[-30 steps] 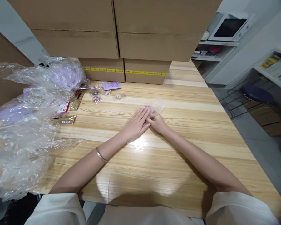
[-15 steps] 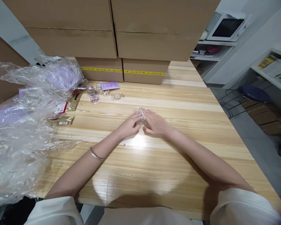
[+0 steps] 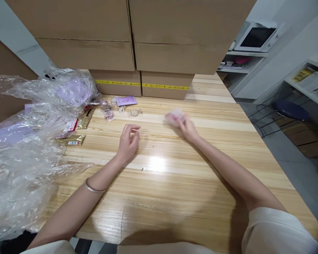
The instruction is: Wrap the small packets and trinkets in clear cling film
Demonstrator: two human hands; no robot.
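My right hand (image 3: 188,129) pinches a small crumpled clear plastic wrapper (image 3: 175,117) with a pinkish tint, held just above the wooden table. Motion blurs it, and whether anything is inside I cannot tell. Off to the left, my left hand (image 3: 129,143) is raised over the table, fingers loosely bent and thumb apart, with nothing in it. Beyond that hand lies a small clear-wrapped piece (image 3: 136,112), close to a purple sachet (image 3: 126,101) and several small wrapped pieces (image 3: 107,112).
A heap of clear plastic bags (image 3: 29,176) with purple parts covers the table's left side. Gold packets (image 3: 75,140) and a red-and-white packet (image 3: 71,125) lie at its edge. Stacked cardboard boxes (image 3: 164,53) stand at the back. Tiny dark specks dot the wooden table (image 3: 175,197).
My hands have parted from around the clear plastic. The left hand moved left and came away with nothing; the right moved slightly right and away from me, carrying the wrapper.
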